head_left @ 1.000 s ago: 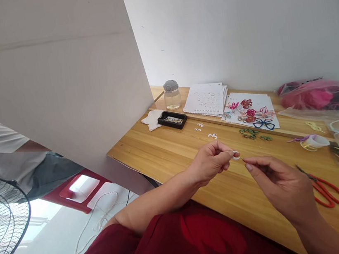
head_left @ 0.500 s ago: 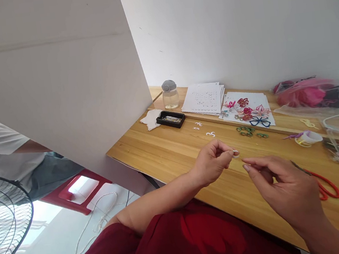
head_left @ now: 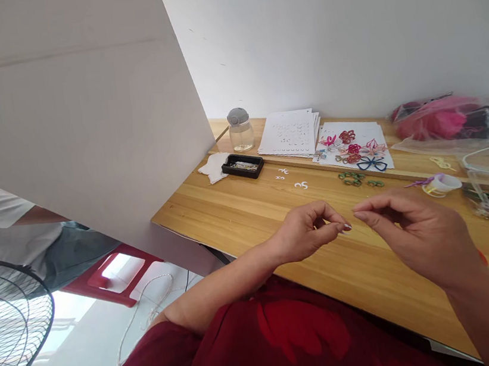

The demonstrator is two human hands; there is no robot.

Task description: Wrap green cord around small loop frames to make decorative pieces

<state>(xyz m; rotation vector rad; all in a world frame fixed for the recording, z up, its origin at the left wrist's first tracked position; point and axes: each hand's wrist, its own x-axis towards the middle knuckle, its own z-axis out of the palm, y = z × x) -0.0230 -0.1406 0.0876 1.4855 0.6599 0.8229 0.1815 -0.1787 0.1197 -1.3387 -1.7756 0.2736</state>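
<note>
Above the wooden table, my left hand point(head_left: 311, 231) pinches a small white curved piece point(head_left: 346, 228) between thumb and fingertips; only its end shows. My right hand point(head_left: 417, 232) is closed in a pinch just to the right, its fingertips a short gap from the piece. Whatever lies between those fingertips is too fine to make out. Beyond the hands lie several white crescent pieces point(head_left: 301, 185) and dark green looped pieces point(head_left: 352, 178). Orange-red scissors point(head_left: 482, 258) are mostly hidden behind my right hand.
Further back stand a black tray point(head_left: 243, 166), a lidded bottle point(head_left: 240, 130) and a paper stack point(head_left: 287, 134). Colourful flower shapes point(head_left: 352, 149) lie on another sheet. At right are a spool point(head_left: 442, 184) and a pink bundle in plastic point(head_left: 448, 120). A partition point(head_left: 83, 120) and a fan point(head_left: 11, 327) are left.
My right hand has risen a little and turned, now covering most of the scissors. My left hand has shifted slightly right, and less of the white piece shows. The view has tilted slightly.
</note>
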